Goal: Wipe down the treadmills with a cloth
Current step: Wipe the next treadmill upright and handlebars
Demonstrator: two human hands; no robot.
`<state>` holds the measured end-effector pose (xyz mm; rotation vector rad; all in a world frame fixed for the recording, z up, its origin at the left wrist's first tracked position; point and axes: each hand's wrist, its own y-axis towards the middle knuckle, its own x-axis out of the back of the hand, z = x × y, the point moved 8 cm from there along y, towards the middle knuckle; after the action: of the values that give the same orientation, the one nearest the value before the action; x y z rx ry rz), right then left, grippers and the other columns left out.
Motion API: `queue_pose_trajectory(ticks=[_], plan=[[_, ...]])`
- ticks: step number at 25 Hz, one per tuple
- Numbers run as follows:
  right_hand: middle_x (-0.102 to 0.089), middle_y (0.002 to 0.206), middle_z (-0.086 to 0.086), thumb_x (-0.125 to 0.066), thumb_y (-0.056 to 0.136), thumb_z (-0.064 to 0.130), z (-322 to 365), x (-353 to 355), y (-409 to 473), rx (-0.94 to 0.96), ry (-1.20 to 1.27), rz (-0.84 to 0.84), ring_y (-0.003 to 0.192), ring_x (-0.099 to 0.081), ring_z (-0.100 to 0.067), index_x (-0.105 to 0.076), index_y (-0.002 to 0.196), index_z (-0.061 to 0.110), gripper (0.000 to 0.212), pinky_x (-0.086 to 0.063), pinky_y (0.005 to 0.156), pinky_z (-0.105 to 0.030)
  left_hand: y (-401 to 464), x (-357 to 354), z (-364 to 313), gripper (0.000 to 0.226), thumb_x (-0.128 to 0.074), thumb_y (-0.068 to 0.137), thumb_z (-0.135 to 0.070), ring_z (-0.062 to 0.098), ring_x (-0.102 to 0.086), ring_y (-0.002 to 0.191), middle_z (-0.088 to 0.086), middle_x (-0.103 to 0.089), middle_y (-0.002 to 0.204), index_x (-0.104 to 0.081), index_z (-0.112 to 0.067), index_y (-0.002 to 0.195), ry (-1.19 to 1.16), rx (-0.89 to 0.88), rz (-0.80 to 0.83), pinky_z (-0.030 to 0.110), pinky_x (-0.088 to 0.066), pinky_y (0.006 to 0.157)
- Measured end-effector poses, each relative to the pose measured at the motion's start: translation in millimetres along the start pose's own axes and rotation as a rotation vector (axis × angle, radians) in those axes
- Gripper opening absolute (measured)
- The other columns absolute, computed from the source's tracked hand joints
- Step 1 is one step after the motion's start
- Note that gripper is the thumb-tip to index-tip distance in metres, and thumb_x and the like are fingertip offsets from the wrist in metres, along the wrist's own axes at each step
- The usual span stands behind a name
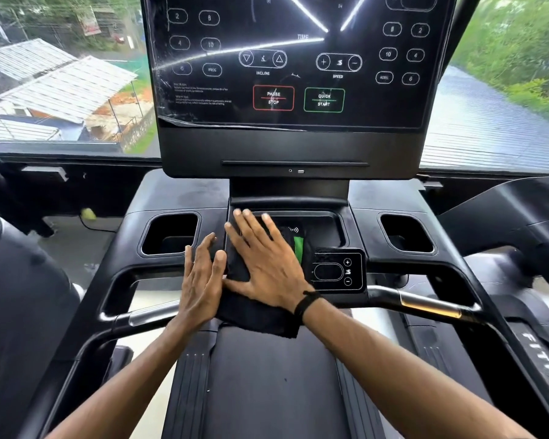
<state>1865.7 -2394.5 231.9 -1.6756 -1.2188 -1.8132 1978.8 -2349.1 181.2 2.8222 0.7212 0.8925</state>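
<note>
1. The cloth (pixel 254 308) — dark, limp and thin-looking — lay draped over the near edge of the treadmill console (pixel 355 198), its lower part hanging slack toward the running belt (pixel 267 391) while its upper part sat pinned flat beside the centre tray (pixel 324 229).

2. I judged it light and soft, with no stiffness of its own; it would bunch or slide on the smooth plastic unless pressed flat. The best hold looked to be a broad palm over the middle of the fabric, not a pinch at a corner.

3. My right hand (pixel 267 264) pressed down on the cloth with fingers straight and spread wide, gripping nothing, a dark band (pixel 305 304) at the wrist.

4. My left hand (pixel 202 274) lay just beside it, fingers straight and close together, its thumb side touching the cloth's left edge; whether it bore any weight on the fabric I could not tell.

5. A small speed keypad (pixel 338 270) sat just right of my right hand — a stray press there seemed the one risk.

6. Cup holders (pixel 168 236) flanked the tray, and the handlebar (pixel 425 304) ran below.

7. Above stood the touch panel (pixel 298 58), marked with incline, speed, pause and start keys; windows either side showed roofs and greenery.
</note>
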Motion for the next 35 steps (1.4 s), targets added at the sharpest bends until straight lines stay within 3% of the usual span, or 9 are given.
queue_pose_trajectory(ticks=[4, 7, 11, 15, 19, 23, 26, 28, 35], plan=[[-0.006, 0.167, -0.006, -0.035, 0.091, 0.077, -2.5, -4.1, -30.0, 0.115, -0.031, 0.004, 0.154, 0.001, -0.022, -0.017, 0.159, 0.016, 0.093, -0.009, 0.123, -0.05, 1.0, 2.4, -12.3, 0.088, -0.011, 0.089, -0.068, -0.035, -0.007, 0.127, 0.003, -0.04, 0.154, -0.032, -0.01, 0.152, -0.011, 0.018, -0.036, 0.025, 0.008, 0.123], [-0.012, 0.166, -0.011, -0.033, 0.088, 0.08, -54.0, 11.9, -13.5, -0.081, -0.046, -0.006, 0.154, -0.005, -0.024, -0.022, 0.158, 0.016, 0.096, -0.009, 0.122, -0.052, 11.1, 7.6, -34.9, 0.079, -0.014, 0.093, -0.059, -0.042, 0.003, 0.118, 0.002, -0.039, 0.152, -0.033, -0.007, 0.15, 0.037, -0.063, -0.118, 0.035, 0.002, 0.125], [-0.014, 0.166, -0.01, -0.031, 0.093, 0.076, -66.9, 7.0, -46.8, -0.147, -0.045, -0.004, 0.154, -0.006, -0.023, -0.022, 0.158, 0.014, 0.089, -0.008, 0.123, -0.051, 14.4, -3.0, -37.2, 0.073, -0.016, 0.097, -0.056, -0.01, -0.024, 0.139, 0.009, -0.043, 0.151, -0.032, -0.006, 0.149, 0.128, -0.101, -0.152, 0.043, -0.001, 0.126], [-0.019, 0.165, -0.01, -0.029, 0.09, 0.079, -104.7, 11.0, -64.0, -0.167, -0.094, 0.009, 0.153, -0.011, -0.025, -0.03, 0.156, 0.018, 0.089, -0.01, 0.122, -0.053, 16.8, -13.9, -25.3, 0.074, -0.014, 0.098, -0.058, 0.023, -0.04, 0.139, 0.013, -0.049, 0.142, -0.029, -0.005, 0.148, 0.238, -0.122, -0.093, 0.04, 0.001, 0.126], [-0.03, 0.16, -0.014, -0.017, 0.092, 0.077, -139.2, 14.3, -72.9, -0.399, -0.039, -0.001, 0.152, -0.019, -0.027, -0.041, 0.15, 0.011, 0.091, -0.013, 0.122, -0.052, 20.4, -14.5, -23.5, 0.075, -0.01, 0.099, -0.062, 0.025, -0.049, 0.132, 0.015, -0.059, 0.125, -0.028, -0.007, 0.147, 0.271, -0.141, -0.097, 0.04, 0.002, 0.126], [-0.041, 0.153, -0.007, -0.028, 0.093, 0.073, -124.3, 9.3, -107.1, -0.36, 0.008, -0.067, 0.145, -0.033, -0.027, -0.047, 0.144, 0.016, 0.079, -0.021, 0.12, -0.049, 18.8, -13.5, -28.5, 0.075, -0.01, 0.099, -0.061, 0.024, -0.049, 0.128, 0.014, -0.059, 0.124, -0.032, -0.004, 0.144, 0.284, -0.157, -0.115, 0.045, -0.002, 0.126], [-0.06, 0.118, 0.001, -0.029, 0.09, 0.077, -144.1, 17.9, -91.8, -0.405, 0.047, -0.057, 0.112, -0.054, -0.027, -0.059, 0.117, 0.023, 0.068, -0.039, 0.1, -0.041, 20.0, -16.4, -34.1, 0.077, -0.009, 0.1, -0.059, 0.024, -0.049, 0.129, 0.013, -0.052, 0.136, -0.034, 0.0, 0.142, 0.318, -0.187, -0.098, 0.048, -0.004, 0.125], [-0.061, 0.1, 0.003, -0.024, 0.089, 0.078, -149.3, 20.3, -85.5, -0.481, 0.031, -0.042, 0.097, -0.055, -0.026, -0.06, 0.104, 0.025, 0.065, -0.041, 0.089, -0.041, 19.5, -15.1, -32.1, 0.076, -0.01, 0.1, -0.058, 0.026, -0.049, 0.13, 0.013, -0.05, 0.138, -0.034, 0.0, 0.142, 0.314, -0.167, -0.099, 0.047, -0.003, 0.125], [-0.043, 0.145, -0.011, -0.03, 0.094, 0.068, -116.3, 8.0, -110.0, -0.442, -0.074, -0.035, 0.135, -0.038, -0.033, -0.044, 0.143, 0.007, 0.08, -0.022, 0.119, -0.052, 17.7, -14.7, -26.7, 0.072, -0.015, 0.099, -0.054, 0.02, -0.053, 0.125, 0.011, -0.053, 0.135, -0.033, -0.002, 0.145, 0.278, -0.092, -0.111, 0.045, 0.0, 0.126]])
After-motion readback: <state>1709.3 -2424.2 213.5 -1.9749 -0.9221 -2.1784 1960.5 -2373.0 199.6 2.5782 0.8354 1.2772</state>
